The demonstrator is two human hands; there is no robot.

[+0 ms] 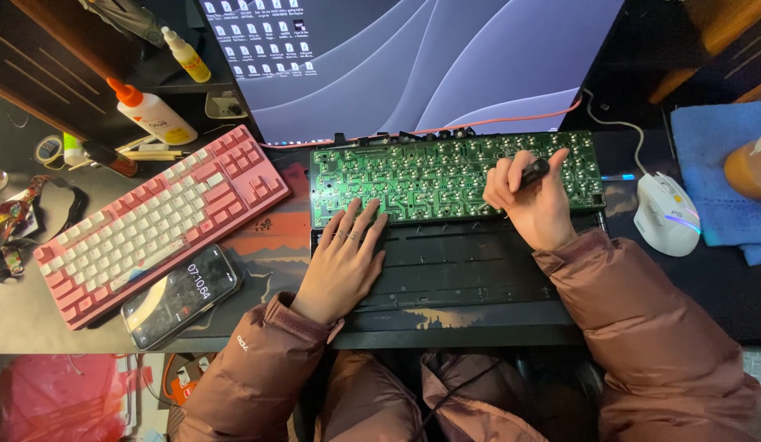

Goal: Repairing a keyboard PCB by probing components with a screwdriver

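Observation:
A green keyboard circuit board [430, 176] lies solder side up across the top of a black keyboard case [479, 270] in front of me. My left hand [344, 258] rests flat with fingers spread, fingertips on the board's lower left edge and palm on the black case. My right hand [532, 196] is closed around a small black tool [534, 171], held over the right part of the board. Both arms wear brown puffy sleeves.
A pink and white keyboard [155, 221] lies at the left, a phone [180, 296] beside it. Two glue bottles [155, 115] stand at the back left. A monitor [405, 57] fills the back. At the right are a white mouse [665, 214] and a blue cloth [720, 176].

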